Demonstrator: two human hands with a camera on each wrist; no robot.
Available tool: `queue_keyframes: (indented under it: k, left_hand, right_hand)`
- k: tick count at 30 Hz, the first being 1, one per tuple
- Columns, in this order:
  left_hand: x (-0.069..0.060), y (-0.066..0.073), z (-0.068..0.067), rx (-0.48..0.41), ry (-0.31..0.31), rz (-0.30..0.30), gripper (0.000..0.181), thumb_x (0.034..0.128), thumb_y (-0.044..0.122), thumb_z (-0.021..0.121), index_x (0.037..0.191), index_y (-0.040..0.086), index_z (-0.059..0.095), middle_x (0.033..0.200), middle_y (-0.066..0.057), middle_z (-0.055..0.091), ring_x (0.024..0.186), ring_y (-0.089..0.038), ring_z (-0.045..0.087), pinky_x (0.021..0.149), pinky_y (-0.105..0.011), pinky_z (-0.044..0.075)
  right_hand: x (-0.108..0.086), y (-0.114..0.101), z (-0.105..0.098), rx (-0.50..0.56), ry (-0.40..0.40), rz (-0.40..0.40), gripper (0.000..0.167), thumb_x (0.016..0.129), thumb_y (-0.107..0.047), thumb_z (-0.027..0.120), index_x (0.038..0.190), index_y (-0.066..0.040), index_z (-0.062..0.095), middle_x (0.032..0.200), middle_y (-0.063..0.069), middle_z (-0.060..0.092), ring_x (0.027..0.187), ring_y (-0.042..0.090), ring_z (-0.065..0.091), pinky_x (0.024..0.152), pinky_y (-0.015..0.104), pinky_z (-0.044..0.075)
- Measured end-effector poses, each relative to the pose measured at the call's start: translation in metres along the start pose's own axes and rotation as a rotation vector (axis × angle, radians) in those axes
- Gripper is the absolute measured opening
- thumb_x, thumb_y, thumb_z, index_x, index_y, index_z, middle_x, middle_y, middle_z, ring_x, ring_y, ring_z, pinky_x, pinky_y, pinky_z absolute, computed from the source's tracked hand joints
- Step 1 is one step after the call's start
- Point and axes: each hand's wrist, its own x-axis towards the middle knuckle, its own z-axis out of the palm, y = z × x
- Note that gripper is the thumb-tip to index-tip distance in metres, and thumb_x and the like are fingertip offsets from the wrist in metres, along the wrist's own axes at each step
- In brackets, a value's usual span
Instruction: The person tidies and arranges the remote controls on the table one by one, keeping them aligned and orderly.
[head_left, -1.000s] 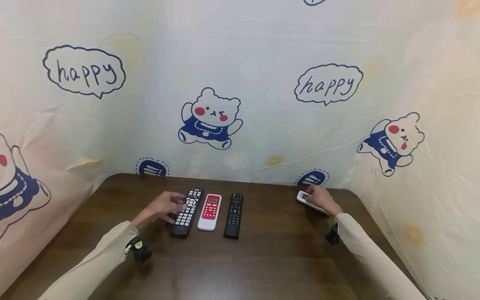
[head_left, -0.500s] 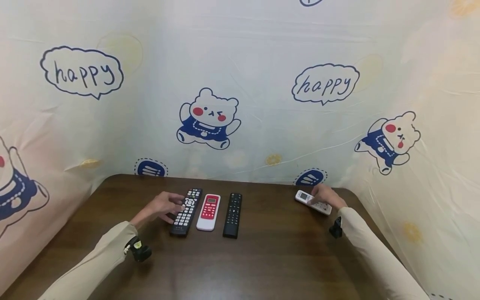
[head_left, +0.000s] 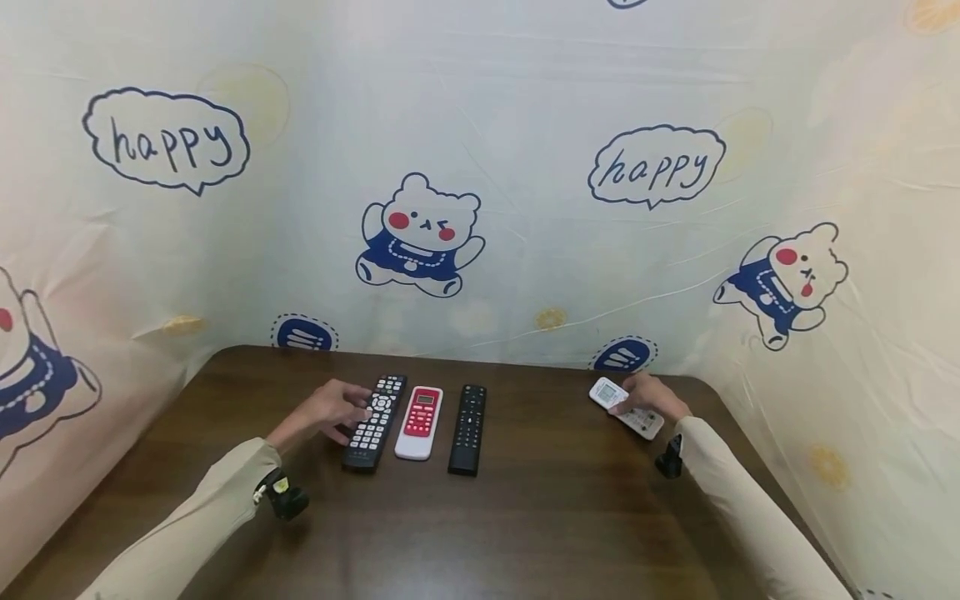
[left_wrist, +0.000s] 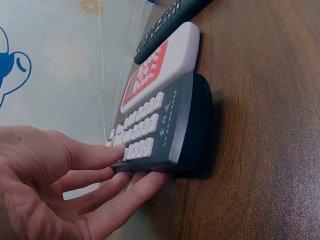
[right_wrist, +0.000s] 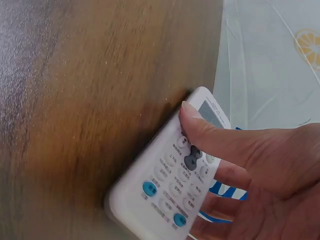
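Note:
In the head view my left hand (head_left: 335, 410) is at the left side of a long black remote control (head_left: 375, 422) with white buttons. The left wrist view shows the thumb on the button face of this black remote (left_wrist: 175, 127) and the fingers against its side. Over to the right, my right hand (head_left: 652, 397) holds a white remote control (head_left: 606, 392) with a small screen, which lies at a slant. Seen from the right wrist, the thumb crosses the face of the white remote (right_wrist: 165, 195) below the screen, while the other fingers are partly hidden behind its far side.
Beside the black remote lie a red and white remote (head_left: 418, 423) and a slim black remote (head_left: 467, 429), roughly parallel. All are on a brown wooden table (head_left: 540, 517). A printed curtain (head_left: 540, 250) hangs along the table's back and sides.
The right hand has shifted back off part of the white remote, which has turned slightly, so its screen and lower end show. My left hand keeps its place; the three remotes there have not moved.

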Motion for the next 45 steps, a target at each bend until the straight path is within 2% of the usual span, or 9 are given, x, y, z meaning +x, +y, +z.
queue_keyframes:
  k: [8, 14, 21, 30, 34, 40, 45]
  left_hand:
    - [-0.005, 0.001, -0.007, 0.015, 0.002, 0.021, 0.058, 0.0994, 0.001, 0.064, 0.151, -0.014, 0.042, 0.14, -0.04, 0.052, 0.111, -0.047, 0.067, 0.072, -0.044, 0.068]
    - [-0.002, 0.001, -0.005, 0.018, 0.007, 0.006, 0.057, 0.0993, 0.001, 0.065, 0.151, -0.012, 0.043, 0.14, -0.038, 0.052, 0.109, -0.045, 0.067, 0.072, -0.044, 0.068]
    - [-0.002, -0.002, -0.001, -0.005, -0.001, 0.006, 0.058, 0.099, 0.0, 0.065, 0.151, -0.012, 0.042, 0.142, -0.039, 0.051, 0.111, -0.047, 0.066, 0.073, -0.045, 0.068]
    - [0.0, 0.002, -0.004, -0.001, 0.001, -0.029, 0.059, 0.0996, 0.002, 0.064, 0.153, -0.01, 0.041, 0.142, -0.038, 0.051, 0.111, -0.045, 0.066, 0.073, -0.043, 0.068]
    - [0.001, -0.001, -0.004, -0.014, 0.004, -0.022, 0.059, 0.0993, 0.002, 0.064, 0.153, -0.009, 0.042, 0.142, -0.038, 0.05, 0.112, -0.046, 0.065, 0.074, -0.044, 0.068]
    - [0.003, -0.003, 0.0, -0.016, -0.003, -0.005, 0.059, 0.0989, 0.003, 0.065, 0.152, -0.01, 0.043, 0.14, -0.038, 0.052, 0.109, -0.045, 0.066, 0.073, -0.044, 0.068]
    - [0.003, -0.002, 0.0, -0.021, -0.003, -0.009, 0.059, 0.0994, 0.003, 0.065, 0.152, -0.01, 0.043, 0.14, -0.038, 0.051, 0.11, -0.045, 0.066, 0.073, -0.045, 0.068]
  right_hand:
    - [0.003, -0.01, -0.014, 0.072, -0.117, 0.009, 0.053, 0.091, -0.015, 0.08, 0.132, 0.011, 0.059, 0.123, 0.027, 0.062, 0.105, 0.036, 0.063, 0.091, 0.053, 0.061]
    - [0.001, -0.009, -0.018, 0.069, -0.153, -0.04, 0.042, 0.094, -0.012, 0.076, 0.128, 0.009, 0.063, 0.116, 0.022, 0.066, 0.098, 0.031, 0.065, 0.08, 0.045, 0.065]
    - [0.0, -0.006, -0.015, 0.085, -0.158, -0.028, 0.034, 0.093, -0.011, 0.077, 0.121, 0.005, 0.068, 0.103, 0.015, 0.072, 0.087, 0.024, 0.069, 0.071, 0.038, 0.065]
    - [-0.002, -0.008, -0.019, 0.194, -0.179, -0.03, 0.031, 0.096, -0.009, 0.074, 0.121, 0.008, 0.065, 0.097, 0.013, 0.074, 0.082, 0.021, 0.07, 0.076, 0.042, 0.066]
    - [-0.002, -0.006, -0.018, 0.255, -0.187, -0.033, 0.032, 0.096, -0.008, 0.073, 0.121, 0.009, 0.065, 0.094, 0.013, 0.075, 0.081, 0.02, 0.071, 0.075, 0.041, 0.066]
    - [-0.005, -0.001, -0.016, 0.314, -0.195, -0.05, 0.043, 0.098, -0.014, 0.074, 0.131, 0.01, 0.062, 0.098, 0.011, 0.074, 0.08, 0.019, 0.071, 0.079, 0.042, 0.067]
    - [-0.005, -0.004, -0.016, 0.416, -0.203, -0.075, 0.052, 0.099, -0.017, 0.073, 0.141, 0.008, 0.056, 0.108, 0.013, 0.072, 0.088, 0.021, 0.07, 0.084, 0.042, 0.066]
